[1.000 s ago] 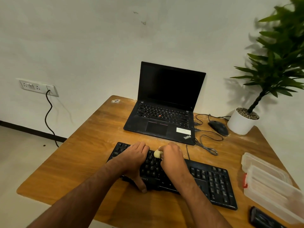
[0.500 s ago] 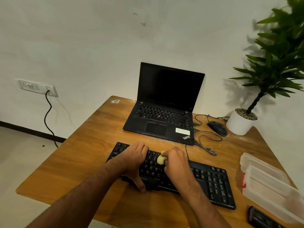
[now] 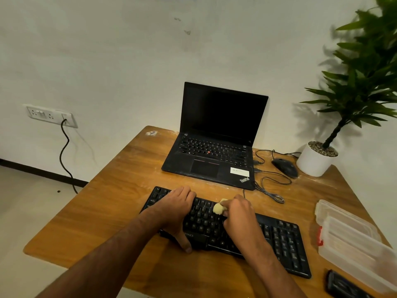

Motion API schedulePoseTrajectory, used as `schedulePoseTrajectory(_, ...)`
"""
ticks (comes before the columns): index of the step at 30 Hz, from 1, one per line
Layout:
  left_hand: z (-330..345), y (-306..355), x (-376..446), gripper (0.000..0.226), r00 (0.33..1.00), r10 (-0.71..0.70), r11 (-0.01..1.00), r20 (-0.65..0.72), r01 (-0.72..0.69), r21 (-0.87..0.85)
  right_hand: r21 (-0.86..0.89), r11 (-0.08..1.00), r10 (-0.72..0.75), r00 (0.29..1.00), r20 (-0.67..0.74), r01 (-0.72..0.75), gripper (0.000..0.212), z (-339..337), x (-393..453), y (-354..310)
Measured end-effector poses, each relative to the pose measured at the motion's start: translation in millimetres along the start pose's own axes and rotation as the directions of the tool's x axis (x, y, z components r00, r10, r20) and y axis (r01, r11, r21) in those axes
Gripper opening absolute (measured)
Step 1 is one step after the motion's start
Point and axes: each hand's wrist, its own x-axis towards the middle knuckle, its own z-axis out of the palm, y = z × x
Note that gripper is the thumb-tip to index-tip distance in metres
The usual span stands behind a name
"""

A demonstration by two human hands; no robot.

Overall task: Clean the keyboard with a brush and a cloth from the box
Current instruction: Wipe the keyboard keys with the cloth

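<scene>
We looked down at a black keyboard [image 3: 279, 239] lying slantwise on the near part of a wooden table [image 3: 111, 211], its left end farther from us than its right. Our left hand [image 3: 174, 209] lay flat over the keyboard's left section, fingers fairly straight and spread across the upper rows, while the thumb reached down over the front edge to touch the table; it pressed on the keyboard and held nothing. Our right hand [image 3: 238, 216] sat near the middle of the keyboard with its fingers curled tight around a small pale yellow cloth [image 3: 218, 208], a bunched wad of which stuck out to the left of the knuckles and touched the keys. We could not tell how much of the cloth was hidden inside the fist. Beyond the keyboard an open black laptop [image 3: 214, 151] stood with a dark screen. To its right lay a black mouse [image 3: 284, 167] with loose grey cables [image 3: 270, 190] looped between it and the laptop. A white pot holding a green plant [image 3: 318, 162] stood at the table's far right corner. At the right edge, a clear plastic box [image 3: 352, 244] with a red latch rested just beside the keyboard's right end, and a dark object [image 3: 341, 284], partly cut off, lay at the lower right. A wall socket [image 3: 51, 116] with a black cord plugged in was on the left wall.
</scene>
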Motion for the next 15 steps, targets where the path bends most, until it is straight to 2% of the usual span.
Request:
schedulePoseTrajectory(5,-2.4,1.0,-1.9,0.143,1.000,-0.007,1.000,0.015,0.007,0.000,-0.012,0.997,0.075,0.994,-0.074,-0.076,0.033,-3.8,15.0,4.8)
schedulePoseTrajectory(10,-3.6,1.8,-1.7,0.141,1.000,-0.009,1.000,0.021,0.009,-0.006,-0.049,0.998,0.044,0.998,-0.047,-0.047,0.044,-6.0,-10.8,4.2)
schedulePoseTrajectory(15,-1.4,0.6,-1.8,0.143,1.000,-0.012,1.000,0.019,0.012,-0.003,-0.074,0.995,0.057,0.998,-0.039,-0.060,0.038,-12.2,-10.2,12.9)
